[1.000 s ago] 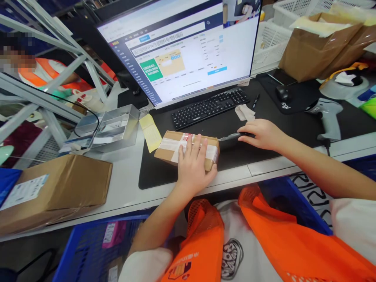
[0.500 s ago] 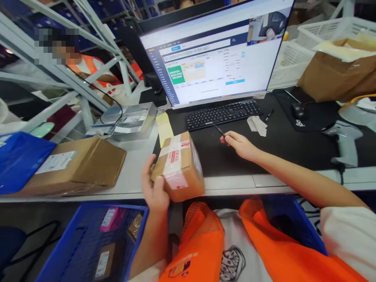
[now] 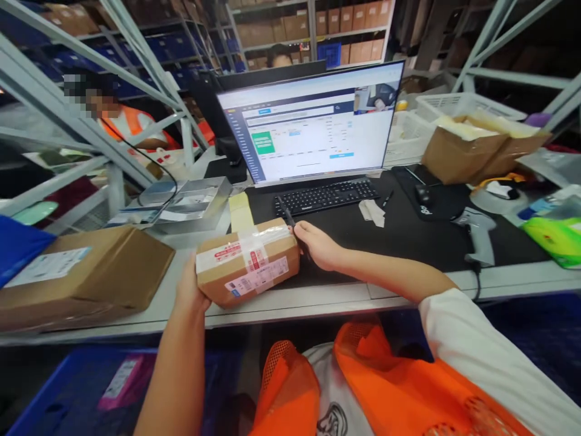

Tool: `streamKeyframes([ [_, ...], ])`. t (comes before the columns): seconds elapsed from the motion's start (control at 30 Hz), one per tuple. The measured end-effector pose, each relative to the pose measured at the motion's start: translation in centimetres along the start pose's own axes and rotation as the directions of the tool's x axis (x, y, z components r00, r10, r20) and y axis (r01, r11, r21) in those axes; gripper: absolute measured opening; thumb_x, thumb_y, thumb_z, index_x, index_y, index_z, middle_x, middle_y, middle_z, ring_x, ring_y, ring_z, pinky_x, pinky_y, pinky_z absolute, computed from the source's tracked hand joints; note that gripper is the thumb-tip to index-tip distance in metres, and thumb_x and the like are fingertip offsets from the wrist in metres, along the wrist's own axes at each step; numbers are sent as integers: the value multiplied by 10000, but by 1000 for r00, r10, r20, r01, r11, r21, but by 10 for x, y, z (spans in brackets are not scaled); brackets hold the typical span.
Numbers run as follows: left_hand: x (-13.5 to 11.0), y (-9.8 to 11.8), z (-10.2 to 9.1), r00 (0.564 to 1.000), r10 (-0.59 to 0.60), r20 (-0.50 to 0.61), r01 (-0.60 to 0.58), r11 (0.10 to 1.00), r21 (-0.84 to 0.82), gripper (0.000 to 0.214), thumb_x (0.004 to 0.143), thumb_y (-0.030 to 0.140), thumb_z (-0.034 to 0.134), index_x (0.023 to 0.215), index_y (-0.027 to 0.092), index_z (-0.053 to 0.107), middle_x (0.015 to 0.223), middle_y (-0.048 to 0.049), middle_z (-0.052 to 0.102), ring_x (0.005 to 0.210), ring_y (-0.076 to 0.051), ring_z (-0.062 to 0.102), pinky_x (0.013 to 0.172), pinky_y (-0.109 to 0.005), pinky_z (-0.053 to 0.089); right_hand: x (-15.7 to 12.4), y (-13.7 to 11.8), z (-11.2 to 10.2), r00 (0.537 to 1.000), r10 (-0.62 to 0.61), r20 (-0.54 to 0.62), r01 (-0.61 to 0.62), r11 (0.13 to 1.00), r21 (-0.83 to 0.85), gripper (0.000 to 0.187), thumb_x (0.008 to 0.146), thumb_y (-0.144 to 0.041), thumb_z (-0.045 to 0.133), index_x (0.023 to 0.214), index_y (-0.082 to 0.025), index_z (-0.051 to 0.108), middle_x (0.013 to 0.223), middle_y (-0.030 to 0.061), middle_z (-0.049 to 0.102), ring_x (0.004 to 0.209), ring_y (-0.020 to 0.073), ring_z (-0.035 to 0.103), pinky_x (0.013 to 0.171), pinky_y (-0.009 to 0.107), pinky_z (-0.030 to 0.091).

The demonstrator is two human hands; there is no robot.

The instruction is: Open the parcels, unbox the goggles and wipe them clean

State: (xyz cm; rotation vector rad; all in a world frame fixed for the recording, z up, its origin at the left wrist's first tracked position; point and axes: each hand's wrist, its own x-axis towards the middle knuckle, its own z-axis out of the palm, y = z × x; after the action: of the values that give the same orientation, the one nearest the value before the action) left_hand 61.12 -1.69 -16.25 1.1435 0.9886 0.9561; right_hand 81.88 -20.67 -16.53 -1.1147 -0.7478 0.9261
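Observation:
A taped cardboard box (image 3: 272, 249) with red print on its tape and a shipping label on the near side is held over the front edge of the desk. My left hand (image 3: 188, 284) grips its left end, with the fingertips partly hidden behind it. At the box's right end is my right hand (image 3: 315, 243), closed around a slim black pen-like tool (image 3: 287, 212) that points up toward the keyboard (image 3: 327, 197). Whether the right fingers also press on the box, I cannot tell.
A monitor (image 3: 313, 133) stands behind the keyboard. To the right are a mouse (image 3: 423, 194), a grey scanner (image 3: 476, 233) and a brown carton (image 3: 463, 151). A larger box (image 3: 113, 266) lies at left, near yellow notes (image 3: 240, 212). A blue crate (image 3: 59, 387) sits below.
The box has turned so its labelled side faces me. My right hand has come left to its right end, still holding the black tool. The camera view has shifted.

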Motion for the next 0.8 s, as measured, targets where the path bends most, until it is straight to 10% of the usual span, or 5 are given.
streamKeyframes([
  [0.33,68,-16,108,815,-249,523,150,963,224,458,855,479,705,1155,133,703,1113,-138,771,1013,-300,730,897,-434,598,-83,-17,-62,996,-3,-85,-24,950,-313,305,971,-556,509,1011,-255,541,1225,64,624,1100,224,609,793,363,588],
  [0.5,74,-21,82,928,226,297,-312,907,283,451,919,455,583,1184,99,666,1231,-196,711,1164,-292,670,1064,-462,499,-107,-22,-97,988,-98,121,152,423,-893,211,1004,-345,489,1073,-205,631,1027,100,717,917,235,679,836,400,554],
  [0.6,24,-26,72,664,682,306,-743,558,368,463,915,432,579,1255,124,638,1343,-189,652,1290,-300,603,1140,-486,435,-107,-22,-120,975,-144,167,202,271,-941,238,1009,-341,501,1093,-190,665,1057,104,742,915,236,706,805,373,558],
  [0.7,-44,-44,89,320,606,728,-942,125,311,661,827,491,720,1385,168,577,1468,-178,585,1493,-372,408,1230,-558,304,-99,-21,-133,960,-151,236,260,165,-951,262,1010,-372,528,1120,-197,688,1049,93,751,902,232,717,775,350,555],
  [0.8,-83,-66,116,308,573,760,-923,-15,385,919,789,583,764,1519,127,441,1581,-252,446,1544,-446,290,1234,-632,228,-90,-20,-135,948,-150,280,297,108,-949,290,1020,-394,522,1154,-202,692,1001,84,743,856,220,712,742,333,546],
])
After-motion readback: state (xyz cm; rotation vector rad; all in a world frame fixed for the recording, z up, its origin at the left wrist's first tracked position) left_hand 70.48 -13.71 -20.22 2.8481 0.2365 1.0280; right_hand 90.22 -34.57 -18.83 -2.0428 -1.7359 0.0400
